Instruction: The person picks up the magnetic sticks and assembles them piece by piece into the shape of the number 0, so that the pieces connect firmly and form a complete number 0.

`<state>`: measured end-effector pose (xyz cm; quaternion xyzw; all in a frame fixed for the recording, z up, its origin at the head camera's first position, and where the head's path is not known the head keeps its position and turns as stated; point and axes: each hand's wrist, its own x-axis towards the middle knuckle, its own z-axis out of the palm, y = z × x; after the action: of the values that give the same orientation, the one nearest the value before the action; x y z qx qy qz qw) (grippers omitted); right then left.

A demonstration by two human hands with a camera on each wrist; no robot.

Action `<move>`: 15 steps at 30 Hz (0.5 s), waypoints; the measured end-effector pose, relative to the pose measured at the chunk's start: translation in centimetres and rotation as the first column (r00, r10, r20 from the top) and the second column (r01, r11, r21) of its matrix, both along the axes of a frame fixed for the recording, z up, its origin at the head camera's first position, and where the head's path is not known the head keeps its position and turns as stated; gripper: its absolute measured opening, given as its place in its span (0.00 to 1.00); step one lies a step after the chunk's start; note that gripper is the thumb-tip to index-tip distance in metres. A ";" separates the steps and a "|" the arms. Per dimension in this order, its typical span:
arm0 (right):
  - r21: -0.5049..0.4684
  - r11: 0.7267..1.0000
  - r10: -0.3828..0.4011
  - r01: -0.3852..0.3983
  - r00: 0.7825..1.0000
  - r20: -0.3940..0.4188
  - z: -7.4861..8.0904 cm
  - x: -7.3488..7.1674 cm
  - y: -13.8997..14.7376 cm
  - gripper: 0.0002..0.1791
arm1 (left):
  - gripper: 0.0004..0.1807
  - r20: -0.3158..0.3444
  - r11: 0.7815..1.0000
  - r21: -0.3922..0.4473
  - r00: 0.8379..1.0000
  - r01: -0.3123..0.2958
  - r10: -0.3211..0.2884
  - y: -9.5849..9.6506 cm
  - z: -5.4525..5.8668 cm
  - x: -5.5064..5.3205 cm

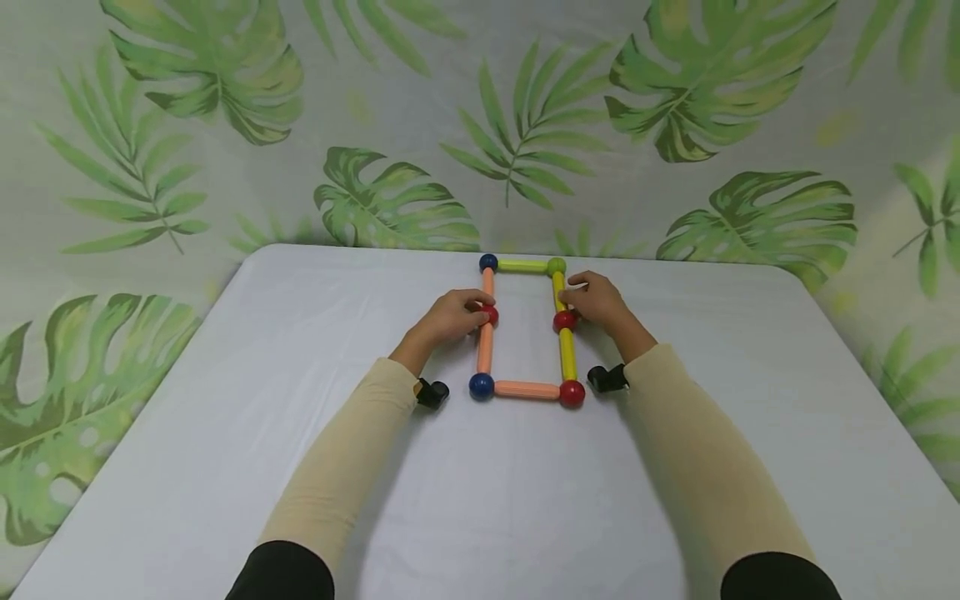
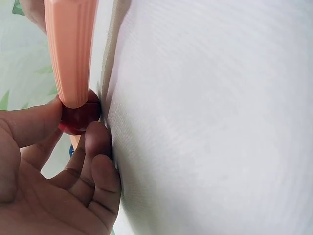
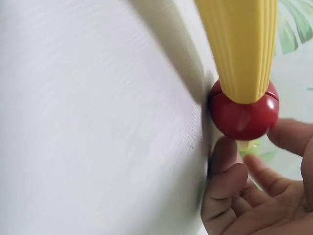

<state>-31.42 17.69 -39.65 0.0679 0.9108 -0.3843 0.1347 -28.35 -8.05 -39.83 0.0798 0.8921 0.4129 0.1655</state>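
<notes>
A rectangle of ribbed sticks and round balls lies on the white table. My left hand (image 1: 448, 317) pinches the red ball (image 2: 78, 117) midway along its left side, thumb on one side and fingers on the other. Salmon sticks, one of them the near stick (image 1: 485, 350), run from that ball towards blue balls at both ends. My right hand (image 1: 602, 304) holds the opposite red ball (image 3: 244, 116) between thumb and curled fingers. From it a yellow stick (image 1: 567, 354) leads to the near red corner ball (image 1: 572, 394), and another goes back to a green ball (image 1: 556, 266).
The far side is a yellow-green stick (image 1: 523, 267) beside a blue ball (image 1: 488, 262), close to the table's back edge. Nearest me, a salmon stick (image 1: 527, 390) joins the blue corner ball (image 1: 482, 386). Leaf-printed cloth (image 1: 397, 200) hangs behind the table (image 1: 225, 400).
</notes>
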 end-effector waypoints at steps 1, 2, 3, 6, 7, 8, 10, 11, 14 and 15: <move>0.010 1.000 0.019 -0.019 1.000 0.015 0.0 0.1 0.1 0.31 | 0.19 0.002 1.000 -0.004 1.000 -0.002 0.002 -0.1 0.0 0.0; 0.020 0.999 0.035 -0.036 0.999 0.027 0.0 0.2 0.1 0.31 | 0.19 0.001 1.000 -0.005 1.000 -0.006 0.006 -0.1 0.0 0.0; 0.027 0.998 0.054 -0.055 0.998 0.033 0.0 0.3 0.2 0.31 | 0.19 0.001 1.000 -0.007 1.000 -0.012 0.012 -0.2 0.0 0.0; 0.029 0.996 0.088 -0.088 0.996 0.020 0.1 0.4 0.2 0.31 | 0.19 -0.020 1.000 -0.007 0.999 -0.025 0.025 -0.2 0.0 -0.1; 0.030 0.996 0.088 -0.088 0.996 0.012 0.1 0.4 0.2 0.31 | 0.19 -0.026 1.000 -0.001 0.999 -0.027 0.027 -0.2 0.0 -0.1; 0.033 0.996 0.080 -0.080 0.997 0.003 0.2 0.5 0.2 0.30 | 0.19 -0.028 1.000 0.006 0.999 -0.026 0.026 -0.1 0.0 -0.2; 0.035 0.997 0.068 -0.068 0.998 -0.007 0.2 0.5 0.3 0.30 | 0.19 -0.027 1.000 0.018 0.999 -0.022 0.023 0.2 -0.1 -0.3; 0.038 0.997 0.061 -0.060 0.998 -0.009 0.3 0.6 0.3 0.30 | 0.19 -0.026 1.000 0.021 0.999 -0.020 0.021 0.4 -0.2 -0.3; 0.032 0.999 0.033 -0.032 0.999 -0.011 0.2 0.5 0.5 0.30 | 0.19 -0.013 0.999 0.035 0.999 -0.031 0.031 1.0 -0.3 -0.4; 0.030 0.999 0.029 -0.028 1.000 -0.013 0.2 0.4 0.5 0.29 | 0.19 -0.013 0.999 0.038 0.999 -0.036 0.037 1.1 -0.2 -0.3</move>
<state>-30.98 18.21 -39.46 0.0543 0.9182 -0.3691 0.1331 -28.68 -6.96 -40.07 0.0693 0.8865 0.4321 0.1503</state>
